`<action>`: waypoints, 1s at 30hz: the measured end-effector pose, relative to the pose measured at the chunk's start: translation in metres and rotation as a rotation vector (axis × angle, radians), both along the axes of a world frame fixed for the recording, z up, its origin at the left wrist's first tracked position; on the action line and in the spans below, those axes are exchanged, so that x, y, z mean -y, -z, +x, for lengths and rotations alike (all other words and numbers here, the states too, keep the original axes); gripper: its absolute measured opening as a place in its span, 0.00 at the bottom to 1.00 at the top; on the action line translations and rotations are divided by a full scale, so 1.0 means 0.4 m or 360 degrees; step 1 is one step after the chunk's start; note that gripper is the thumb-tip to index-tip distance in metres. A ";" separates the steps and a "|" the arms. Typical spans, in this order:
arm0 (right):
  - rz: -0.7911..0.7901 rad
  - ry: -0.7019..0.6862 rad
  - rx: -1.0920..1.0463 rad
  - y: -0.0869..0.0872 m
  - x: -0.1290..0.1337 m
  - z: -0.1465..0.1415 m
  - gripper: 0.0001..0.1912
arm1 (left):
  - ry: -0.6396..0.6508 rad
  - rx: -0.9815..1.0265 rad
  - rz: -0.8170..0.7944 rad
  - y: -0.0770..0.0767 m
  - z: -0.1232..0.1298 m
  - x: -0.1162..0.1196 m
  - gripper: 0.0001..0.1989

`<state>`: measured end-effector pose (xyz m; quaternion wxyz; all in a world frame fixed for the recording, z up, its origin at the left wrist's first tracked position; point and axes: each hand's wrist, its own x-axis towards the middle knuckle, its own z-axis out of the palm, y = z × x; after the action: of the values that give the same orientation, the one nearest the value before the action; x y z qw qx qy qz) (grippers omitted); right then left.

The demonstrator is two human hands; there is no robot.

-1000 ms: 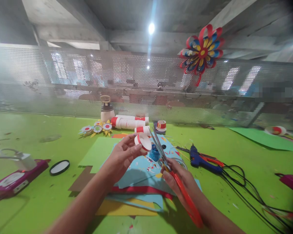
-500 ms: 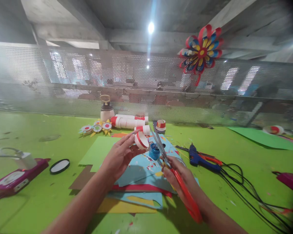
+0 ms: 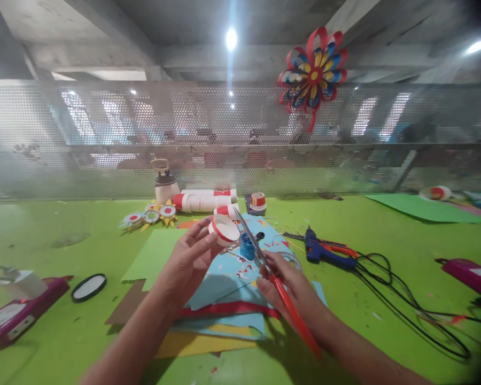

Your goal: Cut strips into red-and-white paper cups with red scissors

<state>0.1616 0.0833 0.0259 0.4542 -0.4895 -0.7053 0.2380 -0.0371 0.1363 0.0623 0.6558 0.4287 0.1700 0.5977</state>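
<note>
Between its thumb and fingers, my left hand (image 3: 192, 251) holds a cut-down paper cup (image 3: 225, 231), white with a red band, its round opening tilted toward me. My right hand (image 3: 286, 283) grips a pair of scissors (image 3: 278, 283) with red handles. The blades look closed, and they point up and left, close to the cup's right side. Behind the blades stands a small blue jar (image 3: 247, 247). Beneath both hands lie light blue paper sheets (image 3: 220, 286) strewn with small paper scraps.
A blue glue gun (image 3: 324, 254) with black cables lies at right. Stacked paper cups (image 3: 202, 202), a spray bottle (image 3: 166, 184) and flower-shaped paper pieces (image 3: 151, 215) stand at the back. A purple power strip (image 3: 24, 315) and round black-rimmed disc (image 3: 88, 287) are at left.
The paper cup has turned in my left hand, so its opening faces more upward. The scissor blades look more closed than before. The whole view has shifted slightly.
</note>
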 end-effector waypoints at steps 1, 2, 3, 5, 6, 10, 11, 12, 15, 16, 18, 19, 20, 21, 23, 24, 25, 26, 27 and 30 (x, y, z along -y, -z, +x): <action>0.0000 0.0001 0.0039 -0.003 0.003 0.000 0.24 | 0.0002 0.0002 0.0007 0.002 0.000 0.002 0.13; -0.0010 -0.0007 0.0086 -0.006 0.006 -0.001 0.24 | -0.0002 -0.0004 0.0018 0.003 0.000 0.004 0.14; -0.0018 -0.0013 0.0136 -0.009 0.008 -0.001 0.23 | -0.0011 -0.0020 0.0032 0.005 0.000 0.006 0.14; 0.0002 0.0016 0.0199 -0.013 0.011 -0.001 0.22 | -0.0035 -0.0063 0.0066 0.005 0.001 0.009 0.16; 0.0005 0.0025 0.0211 -0.015 0.011 -0.001 0.22 | -0.0039 -0.0085 0.0079 0.005 0.001 0.010 0.17; 0.0005 0.0021 0.0217 -0.018 0.015 -0.001 0.22 | -0.0011 -0.0155 0.0107 0.004 0.008 0.016 0.22; -0.0004 0.0010 0.0217 -0.019 0.017 -0.002 0.22 | -0.0002 -0.0173 0.0116 0.004 0.009 0.018 0.23; -0.0018 0.0000 0.0214 -0.020 0.019 -0.003 0.23 | 0.0001 -0.0191 0.0123 0.004 0.010 0.020 0.23; -0.0080 -0.0010 0.0174 -0.022 0.023 -0.006 0.24 | -0.0022 -0.0235 0.0127 0.004 0.012 0.025 0.23; -0.0091 -0.0006 0.0161 -0.022 0.022 -0.006 0.25 | -0.0039 -0.0236 0.0123 0.004 0.012 0.026 0.23; -0.0085 0.0003 0.0139 -0.022 0.020 -0.006 0.24 | -0.0073 -0.0229 0.0117 0.003 0.013 0.027 0.23; -0.0072 0.0005 0.0132 -0.021 0.018 -0.004 0.24 | -0.0085 -0.0226 0.0115 0.002 0.013 0.027 0.22; -0.0054 0.0009 0.0127 -0.020 0.016 -0.003 0.24 | -0.0094 -0.0224 0.0113 0.001 0.014 0.027 0.21; -0.0032 0.0012 0.0126 -0.019 0.015 0.000 0.23 | -0.0101 -0.0227 0.0111 -0.001 0.015 0.027 0.21; 0.0020 0.0017 0.0159 -0.017 0.014 0.004 0.22 | -0.0115 -0.0246 0.0097 -0.004 0.016 0.027 0.20; 0.0057 0.0015 0.0191 -0.016 0.014 0.006 0.22 | -0.0118 -0.0258 0.0093 -0.006 0.016 0.026 0.19; 0.0099 0.0005 0.0231 -0.014 0.015 0.007 0.21 | -0.0119 -0.0274 0.0093 -0.007 0.016 0.025 0.19; 0.0133 -0.0014 0.0279 -0.013 0.017 0.008 0.21 | -0.0122 -0.0290 0.0092 -0.008 0.015 0.022 0.18; 0.0154 -0.0037 0.0326 -0.011 0.018 0.008 0.21 | -0.0124 -0.0303 0.0090 -0.008 0.013 0.020 0.17; 0.0162 -0.0101 0.0434 -0.008 0.024 0.005 0.21 | -0.0126 -0.0318 0.0082 -0.004 0.008 0.010 0.14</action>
<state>0.1637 0.0736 0.0293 0.3707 -0.4710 -0.7868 0.1474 -0.0338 0.1324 0.0638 0.6002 0.4957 0.2360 0.5817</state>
